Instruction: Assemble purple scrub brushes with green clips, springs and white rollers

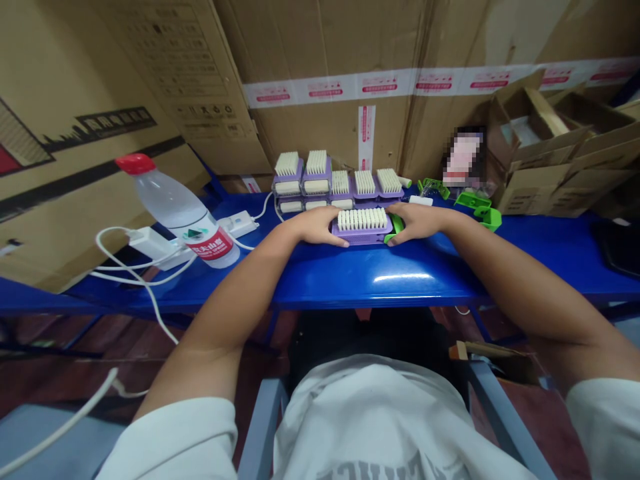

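Observation:
A purple scrubbing brush [361,235] with rows of off-white bristles facing up lies on the blue table in front of me. My left hand [319,225] grips its left end, thumb along the near side. At the brush's right end is a bright green plastic piece [397,227], and my right hand [419,222] is closed around it, thumb in front. Whether the green piece is fixed to the brush I cannot tell. Just behind, several similar purple brushes [317,167] stand in a row, some stacked, bristles up.
A plastic bottle [200,230] with a red cap stands at the left beside white chargers and cables [150,243]. Loose green plastic parts [473,199] lie behind my right hand, near a pixelated phone [464,157] and a divided cardboard box [540,173]. Large cartons [325,40] wall off the back.

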Motion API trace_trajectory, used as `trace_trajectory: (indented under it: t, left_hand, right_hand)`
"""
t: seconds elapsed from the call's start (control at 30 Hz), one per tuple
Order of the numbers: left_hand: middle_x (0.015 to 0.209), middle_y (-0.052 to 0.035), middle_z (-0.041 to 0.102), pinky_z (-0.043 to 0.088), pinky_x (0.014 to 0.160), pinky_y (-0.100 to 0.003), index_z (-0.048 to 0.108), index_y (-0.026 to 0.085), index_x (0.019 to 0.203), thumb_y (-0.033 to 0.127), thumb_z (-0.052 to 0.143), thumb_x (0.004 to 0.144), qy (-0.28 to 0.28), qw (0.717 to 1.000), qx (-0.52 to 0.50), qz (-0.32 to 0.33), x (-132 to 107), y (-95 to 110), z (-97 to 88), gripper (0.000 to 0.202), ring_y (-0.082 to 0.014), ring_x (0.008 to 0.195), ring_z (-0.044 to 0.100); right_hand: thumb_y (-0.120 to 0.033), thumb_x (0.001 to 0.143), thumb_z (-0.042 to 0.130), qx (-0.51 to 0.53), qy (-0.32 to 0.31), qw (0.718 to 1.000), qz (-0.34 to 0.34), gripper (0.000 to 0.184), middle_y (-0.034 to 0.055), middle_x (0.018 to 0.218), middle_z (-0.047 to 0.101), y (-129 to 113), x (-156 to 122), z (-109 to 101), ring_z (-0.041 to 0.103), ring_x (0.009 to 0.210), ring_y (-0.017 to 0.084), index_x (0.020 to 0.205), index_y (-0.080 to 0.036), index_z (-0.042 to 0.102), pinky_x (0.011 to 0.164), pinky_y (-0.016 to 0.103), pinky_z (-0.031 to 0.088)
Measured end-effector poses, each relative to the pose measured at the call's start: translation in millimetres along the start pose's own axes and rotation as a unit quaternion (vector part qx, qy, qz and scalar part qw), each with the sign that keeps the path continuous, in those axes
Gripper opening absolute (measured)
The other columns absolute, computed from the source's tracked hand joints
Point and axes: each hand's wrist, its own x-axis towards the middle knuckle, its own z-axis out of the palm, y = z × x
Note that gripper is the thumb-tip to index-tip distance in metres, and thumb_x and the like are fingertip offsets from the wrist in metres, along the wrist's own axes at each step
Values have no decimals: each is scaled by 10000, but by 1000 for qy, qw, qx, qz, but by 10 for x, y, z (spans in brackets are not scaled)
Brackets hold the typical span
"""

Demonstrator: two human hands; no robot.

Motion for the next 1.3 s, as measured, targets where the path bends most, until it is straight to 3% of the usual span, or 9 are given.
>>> trace_trajectory:
  t: [0.57,0.87,1.03,1.3]
  left_hand:
    - [1687,-178,721,565,1252,-476,664,199,1637,735,881,823,3,1000,0,-8,0,-22,6,998,-423,1494,718]
    - [1762,-171,663,532,1308,-464,605,204,1711,717,883,858,-5,1000,-7,4,-12,-45,11,1034,-406,1559,686]
    - [1799,-184,623,517,1336,-484,575,211,1739,769,924,793,-7,1000,-13,-11,-30,-92,4,1152,-430,1602,651]
    - [1684,-160,726,591,1217,-447,648,213,1669,736,893,834,-9,1000,-14,-19,-38,-88,-21,1015,-403,1456,748]
  right_hand:
    - [-739,770,953,-16,4,999,-27,952,220,1468,814,44,8,9,773,1339,493,1500,-168,734,1198,664,626]
    - [-780,697,999,33,4,999,-21,1219,205,1636,744,72,-52,-50,727,1457,490,1703,-193,640,1311,663,553]
    - [-772,708,986,34,-33,998,30,1158,162,1369,856,146,-144,-190,838,1115,400,1665,-194,687,1098,586,667]
    - [-836,752,927,13,-27,999,10,995,101,1121,864,227,-130,-172,823,959,340,1516,-216,778,965,521,675]
